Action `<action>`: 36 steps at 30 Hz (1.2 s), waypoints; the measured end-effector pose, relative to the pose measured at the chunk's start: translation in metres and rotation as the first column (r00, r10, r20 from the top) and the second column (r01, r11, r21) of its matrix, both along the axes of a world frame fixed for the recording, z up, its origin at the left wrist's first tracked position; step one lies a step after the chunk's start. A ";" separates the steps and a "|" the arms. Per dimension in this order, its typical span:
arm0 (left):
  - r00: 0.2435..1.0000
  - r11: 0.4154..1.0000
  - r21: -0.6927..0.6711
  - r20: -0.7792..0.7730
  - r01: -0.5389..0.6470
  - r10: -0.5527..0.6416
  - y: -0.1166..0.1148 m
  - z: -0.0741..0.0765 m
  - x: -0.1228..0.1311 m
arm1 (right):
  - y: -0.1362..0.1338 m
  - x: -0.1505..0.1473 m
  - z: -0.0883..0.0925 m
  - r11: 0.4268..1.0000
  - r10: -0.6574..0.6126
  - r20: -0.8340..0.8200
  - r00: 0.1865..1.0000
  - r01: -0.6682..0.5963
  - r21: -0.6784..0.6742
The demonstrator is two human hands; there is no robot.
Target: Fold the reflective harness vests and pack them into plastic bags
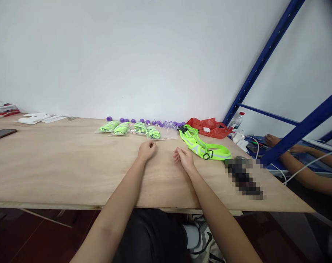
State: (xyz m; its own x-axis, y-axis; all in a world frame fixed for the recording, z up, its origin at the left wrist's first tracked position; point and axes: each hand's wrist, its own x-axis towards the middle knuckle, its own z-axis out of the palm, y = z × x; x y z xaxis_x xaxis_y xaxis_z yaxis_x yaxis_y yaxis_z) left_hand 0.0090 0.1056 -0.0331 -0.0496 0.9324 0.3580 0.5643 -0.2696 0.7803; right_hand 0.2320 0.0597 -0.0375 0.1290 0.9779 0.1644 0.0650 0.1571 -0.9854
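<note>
My left hand point(147, 150) rests on the wooden table point(72, 160) with its fingers curled closed, and nothing shows in it. Across a small gap, my right hand point(184, 159) lies loosely half-curled and holds nothing. Beyond the left hand is a row of clear bags, each with a folded neon-green reflective strap inside; the nearest bagged strap point(153, 132) is just past the fingers. An empty-looking clear plastic bag point(170, 132) lies behind the gap. Right of my right hand, a loose neon-green reflective strap point(194, 144) with black buckles is spread out.
Several purple caps point(147, 122) line the wall. A red plastic bag point(212, 127) and a water bottle point(236, 123) stand back right. A phone point(3, 134) and white papers point(37, 118) lie left. Blue metal posts point(305, 126) rise at right, near another person's arms point(305, 171).
</note>
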 end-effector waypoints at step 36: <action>0.876 0.898 0.129 -0.313 0.421 -0.366 -0.061 -0.009 0.035 | -0.048 0.046 0.008 0.896 -0.429 0.499 0.753 0.422 0.134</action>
State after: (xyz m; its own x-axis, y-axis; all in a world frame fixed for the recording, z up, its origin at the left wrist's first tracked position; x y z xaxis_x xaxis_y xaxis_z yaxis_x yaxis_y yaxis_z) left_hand 0.0440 0.0449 -0.0419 0.4331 0.7673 0.4729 0.5631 -0.6400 0.5228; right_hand 0.2781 0.0119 -0.0293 0.4274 0.8393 0.3361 0.6124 0.0047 -0.7905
